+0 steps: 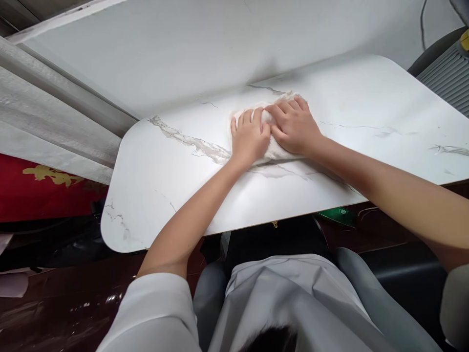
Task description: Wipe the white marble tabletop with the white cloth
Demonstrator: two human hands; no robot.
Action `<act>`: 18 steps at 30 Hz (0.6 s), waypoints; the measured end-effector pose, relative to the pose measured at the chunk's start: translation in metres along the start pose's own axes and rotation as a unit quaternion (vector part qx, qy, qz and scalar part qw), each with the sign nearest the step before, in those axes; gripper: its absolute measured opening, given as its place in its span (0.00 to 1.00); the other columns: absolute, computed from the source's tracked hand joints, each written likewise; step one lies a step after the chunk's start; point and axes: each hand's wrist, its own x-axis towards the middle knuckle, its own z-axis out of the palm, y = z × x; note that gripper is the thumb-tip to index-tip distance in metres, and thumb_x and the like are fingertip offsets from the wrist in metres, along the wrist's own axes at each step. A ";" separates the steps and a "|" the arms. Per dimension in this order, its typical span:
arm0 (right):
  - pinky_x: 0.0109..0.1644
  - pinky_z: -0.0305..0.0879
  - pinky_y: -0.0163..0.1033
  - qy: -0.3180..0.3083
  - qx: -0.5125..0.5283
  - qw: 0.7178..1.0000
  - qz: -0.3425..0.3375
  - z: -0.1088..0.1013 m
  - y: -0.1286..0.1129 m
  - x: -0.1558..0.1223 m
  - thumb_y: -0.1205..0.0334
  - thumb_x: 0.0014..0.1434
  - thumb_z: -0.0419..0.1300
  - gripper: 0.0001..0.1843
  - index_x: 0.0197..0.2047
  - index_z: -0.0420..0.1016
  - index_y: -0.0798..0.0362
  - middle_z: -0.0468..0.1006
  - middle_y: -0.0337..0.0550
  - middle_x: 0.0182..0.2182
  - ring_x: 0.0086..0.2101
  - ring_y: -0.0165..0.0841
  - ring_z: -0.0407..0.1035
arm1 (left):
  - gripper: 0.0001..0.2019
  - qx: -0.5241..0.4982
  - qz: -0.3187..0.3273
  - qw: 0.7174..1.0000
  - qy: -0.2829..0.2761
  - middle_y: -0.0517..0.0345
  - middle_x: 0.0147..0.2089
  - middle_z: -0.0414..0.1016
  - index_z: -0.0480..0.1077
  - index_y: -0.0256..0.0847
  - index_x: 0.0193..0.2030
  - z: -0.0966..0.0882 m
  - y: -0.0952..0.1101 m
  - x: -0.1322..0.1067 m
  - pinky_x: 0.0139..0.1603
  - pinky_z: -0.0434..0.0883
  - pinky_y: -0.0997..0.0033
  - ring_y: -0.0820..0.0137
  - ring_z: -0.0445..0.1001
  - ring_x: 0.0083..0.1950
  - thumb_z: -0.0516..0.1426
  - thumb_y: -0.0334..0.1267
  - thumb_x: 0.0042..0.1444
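Cloth: a white, fluffy, bunched cloth [266, 116] lies on a white marble-look table slab with grey veins and rounded corners [164, 195], just past the slab's middle toward 12 o'clock and near the wall-side edge.
Left hand: the left hand [250, 137] is laid palm-down on the cloth's 9 o'clock part, fingers stretched out and close together, nothing pinched.
Right hand: the right hand [295, 128] is laid flat over the 3 o'clock part, fingers angled toward 10 o'clock; its fingertips meet those of the left hand.
Hold, judged: both arms are stretched out and the palms flattened, so weight is probably being borne down through the cloth, pinning it to the slab rather than lifting it.
Hidden: most of the cloth is covered by the hands; only a ridge between the fingers and the edges at 12 and 6 o'clock are seen. Its full outline cannot be told.
Cut off: a grey ribbed object [447, 78] at 2 o'clock is clipped by the frame.
Unclear: a green item [339, 211] under the slab's near edge, at 5 o'clock, cannot be identified.
Surroundings: a grey curtain [54, 122] hangs at 9 o'clock.
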 end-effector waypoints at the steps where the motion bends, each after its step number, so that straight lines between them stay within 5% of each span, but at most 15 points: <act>1: 0.68 0.43 0.57 -0.003 -0.001 1.000 0.003 0.002 0.003 0.009 0.61 0.65 0.44 0.25 0.61 0.67 0.57 0.71 0.55 0.55 0.57 0.46 0.62 | 0.20 -0.005 0.001 1.000 0.003 0.54 0.66 0.67 0.65 0.51 0.62 0.001 -0.004 0.009 0.76 0.42 0.49 0.62 0.58 0.72 0.48 0.35 0.65; 9: 0.67 0.48 0.54 0.005 0.022 0.999 0.022 0.015 0.021 0.059 0.60 0.63 0.45 0.24 0.59 0.69 0.52 0.73 0.51 0.53 0.56 0.44 0.63 | 0.21 -0.007 0.008 1.000 0.029 0.52 0.63 0.70 0.66 0.46 0.60 0.006 -0.022 0.061 0.74 0.48 0.51 0.61 0.62 0.67 0.45 0.37 0.62; 14: 0.68 0.49 0.53 0.014 0.030 0.999 0.032 0.022 0.030 0.083 0.60 0.62 0.45 0.26 0.59 0.70 0.54 0.74 0.49 0.53 0.55 0.42 0.64 | 0.25 -0.033 -0.017 0.999 0.020 0.69 0.61 0.72 0.64 0.67 0.60 0.008 -0.028 0.085 0.76 0.44 0.53 0.59 0.58 0.70 0.46 0.46 0.55; 18: 0.67 0.49 0.53 -0.009 0.029 0.998 0.063 0.030 0.037 0.103 0.51 0.62 0.46 0.26 0.60 0.68 0.43 0.75 0.44 0.53 0.54 0.45 0.62 | 0.28 -0.038 -0.032 0.999 0.014 0.71 0.59 0.74 0.62 0.71 0.60 0.009 -0.032 0.102 0.77 0.44 0.56 0.61 0.55 0.71 0.46 0.51 0.50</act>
